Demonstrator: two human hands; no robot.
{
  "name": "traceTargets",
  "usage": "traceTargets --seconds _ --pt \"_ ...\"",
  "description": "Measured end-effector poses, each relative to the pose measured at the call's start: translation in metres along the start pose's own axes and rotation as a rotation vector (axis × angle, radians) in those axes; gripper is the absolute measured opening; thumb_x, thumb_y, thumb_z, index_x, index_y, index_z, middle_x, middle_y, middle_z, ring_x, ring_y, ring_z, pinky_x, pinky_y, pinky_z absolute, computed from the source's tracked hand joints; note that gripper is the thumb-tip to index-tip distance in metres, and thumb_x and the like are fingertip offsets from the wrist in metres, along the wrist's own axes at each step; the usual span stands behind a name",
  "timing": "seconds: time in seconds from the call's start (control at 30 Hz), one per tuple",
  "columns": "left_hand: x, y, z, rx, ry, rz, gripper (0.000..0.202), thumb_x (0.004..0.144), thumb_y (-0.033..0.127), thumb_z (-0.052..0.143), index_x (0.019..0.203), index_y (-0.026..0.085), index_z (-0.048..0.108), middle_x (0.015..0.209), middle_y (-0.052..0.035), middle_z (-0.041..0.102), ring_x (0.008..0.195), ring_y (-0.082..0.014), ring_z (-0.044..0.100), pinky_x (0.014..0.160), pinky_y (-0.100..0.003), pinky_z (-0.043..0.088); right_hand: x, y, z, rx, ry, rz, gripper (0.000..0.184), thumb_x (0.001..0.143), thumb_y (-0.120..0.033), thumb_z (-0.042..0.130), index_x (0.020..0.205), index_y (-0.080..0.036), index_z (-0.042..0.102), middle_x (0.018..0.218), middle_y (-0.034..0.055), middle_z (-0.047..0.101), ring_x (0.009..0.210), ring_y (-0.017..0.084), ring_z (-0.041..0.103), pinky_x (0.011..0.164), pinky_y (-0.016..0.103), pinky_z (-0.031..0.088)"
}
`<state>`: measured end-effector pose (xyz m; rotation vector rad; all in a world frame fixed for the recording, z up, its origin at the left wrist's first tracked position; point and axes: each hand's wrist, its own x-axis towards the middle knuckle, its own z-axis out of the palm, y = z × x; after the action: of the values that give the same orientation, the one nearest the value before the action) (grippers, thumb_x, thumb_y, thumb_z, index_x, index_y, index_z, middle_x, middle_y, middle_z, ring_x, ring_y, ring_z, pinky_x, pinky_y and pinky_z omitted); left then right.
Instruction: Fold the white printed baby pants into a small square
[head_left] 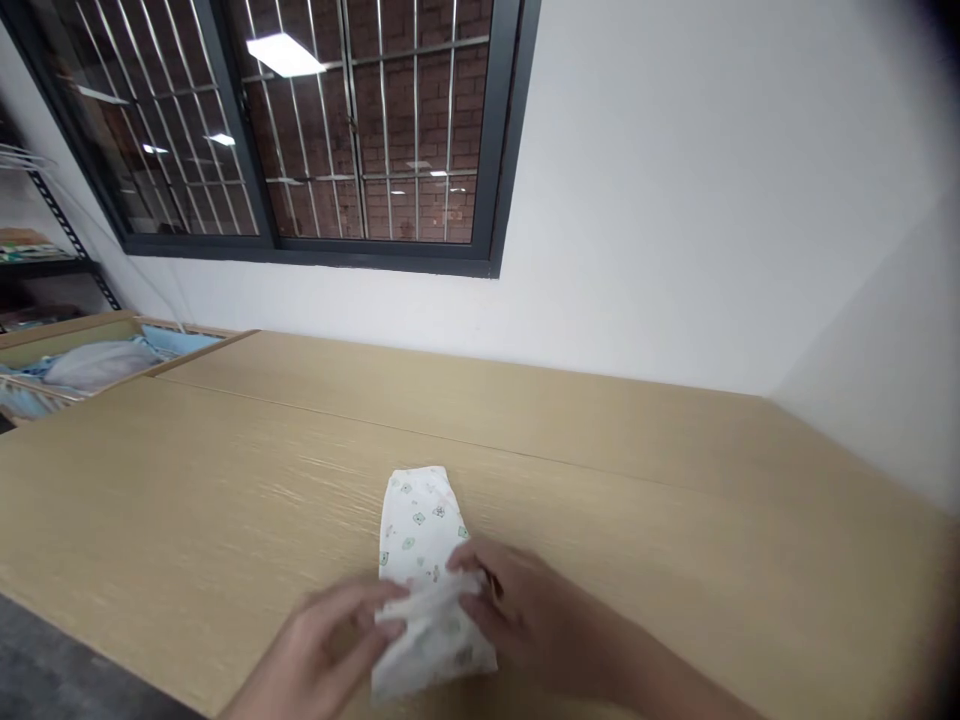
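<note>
A small white garment [424, 520] printed with little green and grey figures lies lengthwise on the wooden table, its far end flat. The part nearest me is lifted and folded over, smeared by motion. My left hand [326, 640] pinches the left edge of this raised part between thumb and fingers. On the right edge, my right hand [517, 610] grips the cloth, thumb below and forefinger above. Both hands are somewhat blurred, and the fingertips partly merge with the fabric. Which kind of garment it is, I cannot tell.
The pale wooden table [225, 460] runs back to a white wall [675, 200] under a barred window [375, 130]. At the far left, a wooden crib-like box [202, 345] holds blue and white cloth. Behind it stands a black metal shelf [56, 215].
</note>
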<state>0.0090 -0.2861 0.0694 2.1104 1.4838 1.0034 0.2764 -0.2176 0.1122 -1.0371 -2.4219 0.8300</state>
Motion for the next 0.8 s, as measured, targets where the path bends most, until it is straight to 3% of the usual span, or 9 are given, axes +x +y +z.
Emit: traceTargets --seconds 0.07,0.17,0.33,0.47,0.57,0.63,0.73,0.77,0.8 --pt "0.034 0.000 -0.010 -0.068 0.012 -0.098 0.029 0.097 0.048 0.054 0.111 0.030 0.071 0.090 0.0008 0.075 0.077 -0.0158 0.066 0.065 -0.025 0.054 0.028 0.001 -0.016 0.066 0.021 0.028 0.016 0.093 -0.030 0.055 0.107 -0.027 0.062 0.080 -0.0012 0.067 0.067 0.017 0.060 0.058 0.028 0.046" --pt "0.079 -0.007 -0.016 -0.034 -0.037 -0.145 0.032 0.097 0.045 0.051 0.109 0.023 0.070 0.087 0.0001 0.072 0.077 -0.0158 0.063 0.066 -0.024 0.047 0.070 0.020 -0.016 0.080 0.122 0.023 0.016 0.094 -0.029 0.054 0.104 -0.024 0.065 0.097 0.0026 0.068 0.079 0.018 0.062 0.067 0.029 0.049" --pt "0.132 -0.045 0.004 0.109 0.003 -0.195 0.024 0.094 0.030 0.049 0.098 0.017 0.069 0.094 -0.0042 0.074 0.081 -0.0169 0.065 0.071 -0.026 0.045 0.130 0.068 0.011 -0.035 0.233 0.033 0.015 0.092 -0.021 0.055 0.097 -0.019 0.068 0.105 0.0088 0.070 0.097 0.023 0.064 0.082 0.034 0.051" --pt "0.154 -0.060 0.019 0.224 0.023 -0.217 0.021 0.092 0.022 0.050 0.093 0.015 0.070 0.094 -0.0089 0.074 0.085 -0.0203 0.066 0.074 -0.029 0.047 0.154 0.092 0.024 -0.091 0.247 0.055 0.015 0.091 -0.017 0.054 0.095 -0.019 0.068 0.104 0.0095 0.071 0.100 0.024 0.065 0.087 0.035 0.052" --pt "0.142 -0.045 0.023 0.321 0.082 -0.185 0.026 0.093 0.019 0.048 0.108 0.012 0.068 0.111 -0.0159 0.070 0.105 -0.0281 0.063 0.092 -0.041 0.047 0.152 0.094 0.027 -0.119 0.273 0.055 0.019 0.095 -0.020 0.051 0.106 -0.019 0.066 0.113 0.0114 0.068 0.109 0.025 0.063 0.095 0.039 0.051" --pt "0.115 -0.031 0.031 0.373 0.131 -0.125 0.032 0.096 0.024 0.045 0.121 0.013 0.063 0.125 -0.0171 0.065 0.117 -0.0313 0.058 0.101 -0.048 0.044 0.142 0.084 0.027 -0.173 0.323 0.018 0.027 0.099 -0.025 0.046 0.121 -0.017 0.062 0.123 0.0140 0.064 0.117 0.027 0.059 0.102 0.044 0.046" --pt "0.057 -0.020 0.068 0.518 0.217 0.116 0.038 0.098 0.034 0.047 0.131 0.018 0.058 0.131 -0.0135 0.065 0.117 -0.0293 0.061 0.096 -0.044 0.052 0.117 0.054 0.026 -0.259 0.292 -0.163 0.038 0.104 -0.034 0.043 0.136 -0.017 0.054 0.139 0.0155 0.058 0.132 0.029 0.050 0.112 0.047 0.038" --pt "0.037 -0.021 0.086 0.599 0.231 0.239 0.045 0.095 0.037 0.054 0.135 0.018 0.056 0.131 -0.0142 0.065 0.117 -0.0308 0.062 0.091 -0.043 0.055 0.108 0.042 0.027 -0.258 0.225 -0.245 0.043 0.104 -0.037 0.043 0.141 -0.018 0.050 0.146 0.0150 0.053 0.138 0.028 0.045 0.116 0.046 0.034" --pt "0.019 -0.025 0.106 0.670 0.322 0.319 0.048 0.091 0.039 0.058 0.133 0.016 0.059 0.127 -0.0162 0.068 0.113 -0.0334 0.065 0.083 -0.042 0.058 0.098 0.031 0.028 -0.239 0.130 -0.325 0.047 0.105 -0.041 0.043 0.146 -0.019 0.046 0.153 0.0141 0.047 0.144 0.027 0.039 0.119 0.045 0.031"
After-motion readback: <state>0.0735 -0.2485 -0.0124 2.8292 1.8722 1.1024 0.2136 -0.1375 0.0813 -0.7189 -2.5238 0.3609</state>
